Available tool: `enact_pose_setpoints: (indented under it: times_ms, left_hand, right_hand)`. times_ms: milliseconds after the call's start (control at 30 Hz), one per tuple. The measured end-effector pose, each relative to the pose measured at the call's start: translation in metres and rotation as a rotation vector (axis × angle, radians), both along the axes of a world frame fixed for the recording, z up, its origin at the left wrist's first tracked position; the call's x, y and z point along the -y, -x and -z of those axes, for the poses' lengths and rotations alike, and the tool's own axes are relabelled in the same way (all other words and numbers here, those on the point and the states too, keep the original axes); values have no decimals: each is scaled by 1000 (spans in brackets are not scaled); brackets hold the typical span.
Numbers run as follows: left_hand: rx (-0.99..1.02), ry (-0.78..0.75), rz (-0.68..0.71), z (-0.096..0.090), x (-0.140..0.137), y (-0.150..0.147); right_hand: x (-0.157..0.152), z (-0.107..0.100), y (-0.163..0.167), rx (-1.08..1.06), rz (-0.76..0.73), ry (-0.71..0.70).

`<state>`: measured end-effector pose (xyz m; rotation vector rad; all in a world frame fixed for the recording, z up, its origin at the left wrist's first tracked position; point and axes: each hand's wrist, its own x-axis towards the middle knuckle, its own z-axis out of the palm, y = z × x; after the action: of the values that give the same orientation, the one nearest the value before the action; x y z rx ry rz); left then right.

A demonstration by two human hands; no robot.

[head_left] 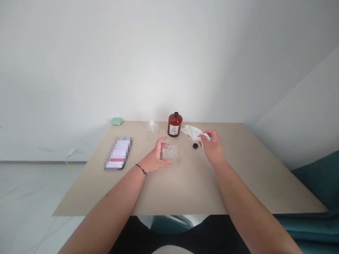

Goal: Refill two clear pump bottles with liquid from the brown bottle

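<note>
My left hand [157, 155] is wrapped round the left side of a clear square container [171, 153] with a round opening or knob on top, standing on the table. In my right hand [213, 144] a white tissue [204, 137] is pinched between the fingers. Just left of that hand lies a small black cap [195, 145]. Behind them a brown bottle [175, 124] with a white label stands upright, its neck uncapped. Another crumpled white tissue [192, 132], or part of the same one, lies beside the bottle.
A second clear square container [152, 130] with something white on top stands left of the bottle. A phone [118, 153] with a blurred screen lies at the left. A green box [117, 121] sits at the back left corner of the table [182, 194], against the wall.
</note>
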<state>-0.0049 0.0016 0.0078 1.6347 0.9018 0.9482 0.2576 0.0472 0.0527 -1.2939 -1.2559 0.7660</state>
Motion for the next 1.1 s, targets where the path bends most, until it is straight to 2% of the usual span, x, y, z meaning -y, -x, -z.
enact_pose_setpoints:
  times_ms: [100,233,333,467,700,1100]
  left_hand:
    - [16,4,3,0,1,0]
    - [30,9,5,0,1,0]
    - [35,8,13,1,1,1]
    - [32,4,13,5,0,2]
    - [39,-3,6,3,1,1]
    - [-5,-21,-13,3,0,3]
  right_hand:
    - [-14,7,-20,150,55,-26]
    - [-19,23,-42,403,143,-50]
    - [-19,34,-52,610,131,-33]
    - [-23,41,-52,807,90,59]
    - [-21,40,-44,937,69,76]
    - [-13,35,-44,1021,94,153]
